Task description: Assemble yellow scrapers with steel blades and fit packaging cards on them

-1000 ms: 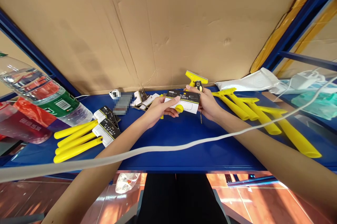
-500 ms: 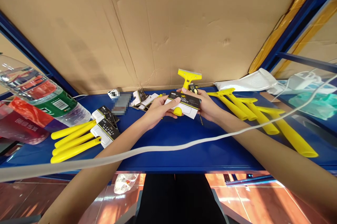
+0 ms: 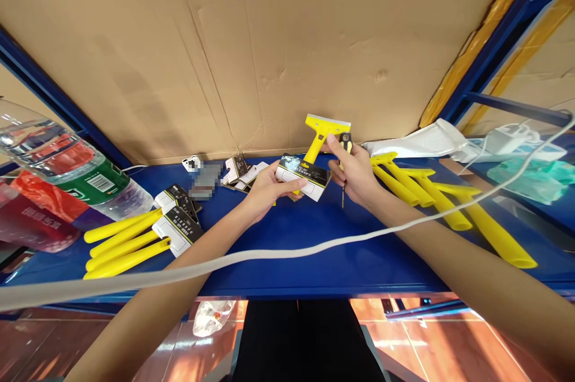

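My left hand (image 3: 266, 191) is closed on a yellow scraper (image 3: 318, 143), its thumb pressing a black-and-white cardboard sleeve (image 3: 309, 178) wrapped around the handle. The scraper's wide head points up, away from me, with a metal blade along its edge. My right hand (image 3: 357, 173) grips a screwdriver (image 3: 345, 142) with a black-and-yellow handle, its thin shaft pointing down below the fingers. The right thumb is close beside the scraper's head; whether it touches cannot be made out. Several folded card sleeves (image 3: 245, 173) lie just beyond my left hand.
Several yellow scrapers (image 3: 398, 184) without sleeves lie at right, and sleeved ones (image 3: 130, 241) at left. A water bottle (image 3: 90, 172) and a red cup (image 3: 40, 214) are at far left. A white cable (image 3: 278, 253) hangs across the view before the blue shelf (image 3: 314, 277).
My right hand has left the card sleeve and shifted slightly right, bringing the screwdriver more into view. The scraper has tilted to the right in my left hand.
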Demonstrator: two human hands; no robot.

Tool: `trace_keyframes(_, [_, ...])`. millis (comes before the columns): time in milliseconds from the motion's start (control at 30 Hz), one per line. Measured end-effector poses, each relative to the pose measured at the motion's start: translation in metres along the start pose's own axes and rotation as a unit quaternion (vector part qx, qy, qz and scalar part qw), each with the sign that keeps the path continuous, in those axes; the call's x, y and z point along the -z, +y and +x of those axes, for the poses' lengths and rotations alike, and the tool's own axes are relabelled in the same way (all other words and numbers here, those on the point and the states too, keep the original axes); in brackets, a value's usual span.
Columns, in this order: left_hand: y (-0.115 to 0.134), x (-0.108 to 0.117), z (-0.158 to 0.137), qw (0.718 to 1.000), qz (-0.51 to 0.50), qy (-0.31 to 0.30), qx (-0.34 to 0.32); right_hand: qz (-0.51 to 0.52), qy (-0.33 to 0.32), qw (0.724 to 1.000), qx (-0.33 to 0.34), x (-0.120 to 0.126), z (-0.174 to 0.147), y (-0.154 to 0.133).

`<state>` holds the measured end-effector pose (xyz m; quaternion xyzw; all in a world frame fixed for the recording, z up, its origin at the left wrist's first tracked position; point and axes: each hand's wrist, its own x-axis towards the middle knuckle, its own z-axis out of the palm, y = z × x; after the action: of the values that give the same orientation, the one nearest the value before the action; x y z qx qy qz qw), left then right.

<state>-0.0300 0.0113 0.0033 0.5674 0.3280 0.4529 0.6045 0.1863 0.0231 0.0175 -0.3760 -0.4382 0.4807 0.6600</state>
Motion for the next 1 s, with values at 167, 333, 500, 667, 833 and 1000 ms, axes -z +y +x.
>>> trace_keyframes(167, [-0.002,0.007,0.002,1.000,0.018,0.012,-0.004,0.044,0.064,0.996,0.047,0.014,0.020,-0.007])
trace_keyframes(333, [-0.002,0.005,0.003,1.000,0.017,0.006,0.003,0.051,0.059,0.995,0.059,0.020,0.026,-0.006])
trace_keyframes(500, [0.000,0.003,0.001,1.000,0.008,-0.006,0.006,0.001,0.038,0.998,0.040,0.015,0.019,-0.006])
trace_keyframes(667, [0.000,-0.001,-0.001,1.000,0.002,0.001,-0.002,-0.018,0.007,1.000,0.020,0.007,0.009,-0.007])
trace_keyframes(833, [0.000,-0.009,-0.003,0.999,-0.015,0.031,-0.017,-0.052,-0.019,0.998,0.004,0.002,0.000,-0.006])
trace_keyframes(1000, [-0.001,-0.013,-0.004,0.997,-0.039,0.071,-0.020,-0.062,-0.043,0.997,-0.008,0.002,-0.002,-0.003])
